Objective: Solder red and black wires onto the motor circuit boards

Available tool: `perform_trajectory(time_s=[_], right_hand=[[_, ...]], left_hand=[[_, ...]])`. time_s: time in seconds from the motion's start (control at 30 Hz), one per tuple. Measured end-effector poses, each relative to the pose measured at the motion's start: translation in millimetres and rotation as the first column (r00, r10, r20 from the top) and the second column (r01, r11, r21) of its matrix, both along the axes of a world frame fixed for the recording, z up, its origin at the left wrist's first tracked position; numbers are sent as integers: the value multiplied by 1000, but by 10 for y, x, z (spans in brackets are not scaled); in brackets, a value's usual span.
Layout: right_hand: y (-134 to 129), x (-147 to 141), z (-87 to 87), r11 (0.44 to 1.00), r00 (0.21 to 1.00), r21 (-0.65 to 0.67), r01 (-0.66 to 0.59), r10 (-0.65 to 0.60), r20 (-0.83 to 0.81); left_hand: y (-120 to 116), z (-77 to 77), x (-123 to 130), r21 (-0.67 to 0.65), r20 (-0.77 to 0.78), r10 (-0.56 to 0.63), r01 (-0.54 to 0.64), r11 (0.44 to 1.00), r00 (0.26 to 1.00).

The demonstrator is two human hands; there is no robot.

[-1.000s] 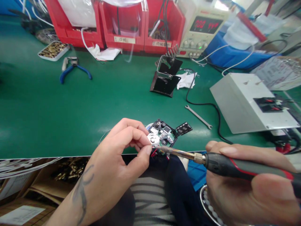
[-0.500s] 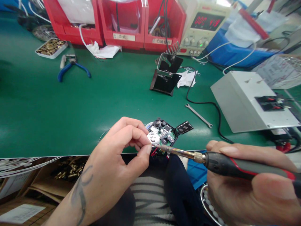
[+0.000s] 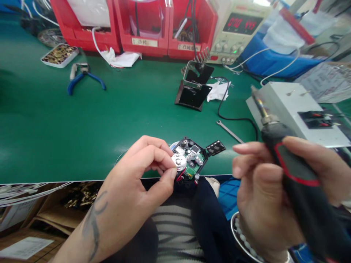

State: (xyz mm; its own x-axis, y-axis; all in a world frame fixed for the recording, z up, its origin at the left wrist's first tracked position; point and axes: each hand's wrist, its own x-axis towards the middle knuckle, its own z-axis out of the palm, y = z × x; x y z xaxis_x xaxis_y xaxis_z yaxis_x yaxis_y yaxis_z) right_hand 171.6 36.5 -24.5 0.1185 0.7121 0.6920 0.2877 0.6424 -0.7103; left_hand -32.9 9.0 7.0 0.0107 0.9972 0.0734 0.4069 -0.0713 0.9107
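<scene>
My left hand (image 3: 148,171) is closed at the table's front edge, thumb and fingers pinching the rim of a round silver motor (image 3: 178,162). The motor sits against a green circuit board (image 3: 194,155) in an open black housing, with red wires below it. A small black flap (image 3: 215,148) sticks out from the housing's right side. In my right hand (image 3: 270,190) is a soldering iron (image 3: 292,171) with a black, grey and red handle. Its metal tip points up and away, well apart from the board. What the left fingertips pinch besides the motor is hidden.
A black soldering iron stand (image 3: 193,93) is beyond the board. An open-end wrench (image 3: 229,131) and a grey metal box (image 3: 290,117) lie to the right. Blue-handled pliers (image 3: 85,78), a tray of brass parts (image 3: 59,56), red bins (image 3: 145,40) and a power supply (image 3: 233,33) are further back.
My right hand has lifted the soldering iron away from the motor and swung its tip up to the right. My left hand and the board have stayed put. The power supply's readout has changed.
</scene>
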Motion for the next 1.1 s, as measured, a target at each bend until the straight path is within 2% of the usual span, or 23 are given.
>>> perform_trajectory(time_s=[0.17,0.4,0.57,0.67,0.73,0.8,0.9,1.1], right_hand=[[-28,-58,27,982,991,-189,3,22,130],[-50,-95,27,982,983,-179,61,-28,182],[-39,-94,23,984,985,-171,50,-21,170],[-34,-92,16,987,987,-159,37,-11,160],[-25,-94,11,989,988,-147,32,-9,154],[-14,-96,6,990,988,-139,29,-8,152],[0,-92,1,990,985,-140,27,-3,171],[1,-78,3,990,984,-137,23,1,176]], left_hand=[[2,0,-11,-3,32,2,-2,1000,999],[5,-5,-53,-81,108,36,-28,996,994],[34,-11,-124,-94,87,142,-134,986,986],[53,29,-146,-197,89,79,-61,979,993],[63,60,-149,-275,146,36,6,961,989],[65,70,-158,-308,212,46,22,951,976],[49,39,-186,-275,241,96,-27,961,966],[50,0,-192,-172,139,136,-111,979,981]])
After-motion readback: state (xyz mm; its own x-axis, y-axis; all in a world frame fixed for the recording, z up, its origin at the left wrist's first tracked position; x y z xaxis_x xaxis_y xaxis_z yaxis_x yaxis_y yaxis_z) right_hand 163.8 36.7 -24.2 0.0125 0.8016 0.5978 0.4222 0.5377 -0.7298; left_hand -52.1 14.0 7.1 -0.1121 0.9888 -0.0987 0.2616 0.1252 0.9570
